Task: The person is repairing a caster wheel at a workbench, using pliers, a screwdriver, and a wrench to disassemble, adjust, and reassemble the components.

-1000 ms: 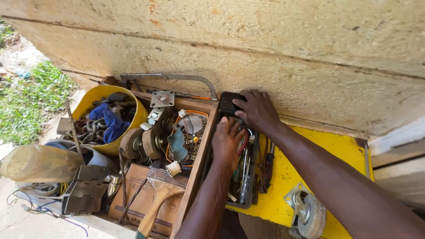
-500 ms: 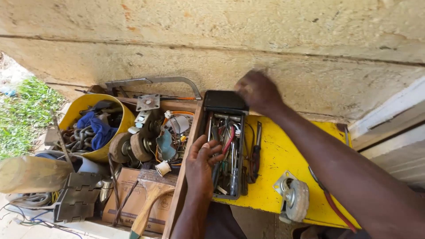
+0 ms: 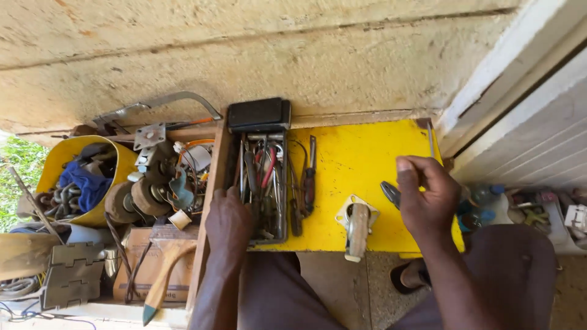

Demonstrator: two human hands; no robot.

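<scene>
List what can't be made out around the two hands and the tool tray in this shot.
- Head view: the tool in the right hand. Only its dark tip shows past the fingers, so its kind is unclear.
- Head view: what the left hand touches inside the tool tray. The hand's back hides its fingertips.
- Head view: single tools in the tray overlap too much to tell apart.

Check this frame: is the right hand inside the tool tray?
No, the right hand holds pliers above the yellow board; only the left hand reaches the tool tray.
</scene>
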